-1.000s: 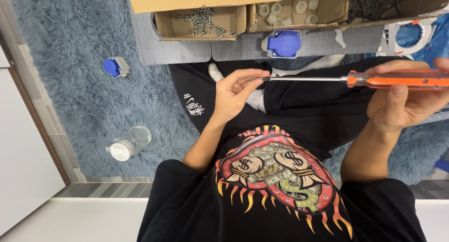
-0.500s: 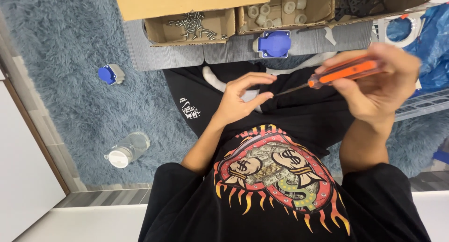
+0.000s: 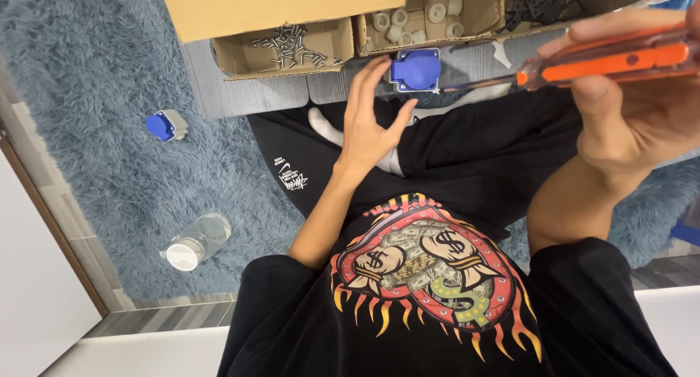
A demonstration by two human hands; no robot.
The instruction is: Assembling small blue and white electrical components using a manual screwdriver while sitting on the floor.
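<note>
1. Head view: I see my right hand [image 3: 627, 107] wrapped tight around the orange handle of a screwdriver [image 3: 605, 60], fingers closed on it; the thin shaft runs out from that hand towards the left hand.
2. My left hand [image 3: 368, 122] is spread wide, fingers apart and holding nothing. A blue socket piece [image 3: 415, 69] sits just past its fingertips, near the thumb side; I cannot tell whether a finger touches it. The screwdriver tip ends just beside that socket.
3. Beyond the left hand's fingertips stands a cardboard box of dark screws [image 3: 288, 49], and next to it a box of pale ring-shaped parts [image 3: 419, 20].
4. Well off from the left hand, on the blue shaggy rug [image 3: 95, 78], lie a second blue-and-grey socket piece [image 3: 166, 125] and, nearer my body, a clear plastic bottle [image 3: 193, 241] on its side.
</note>
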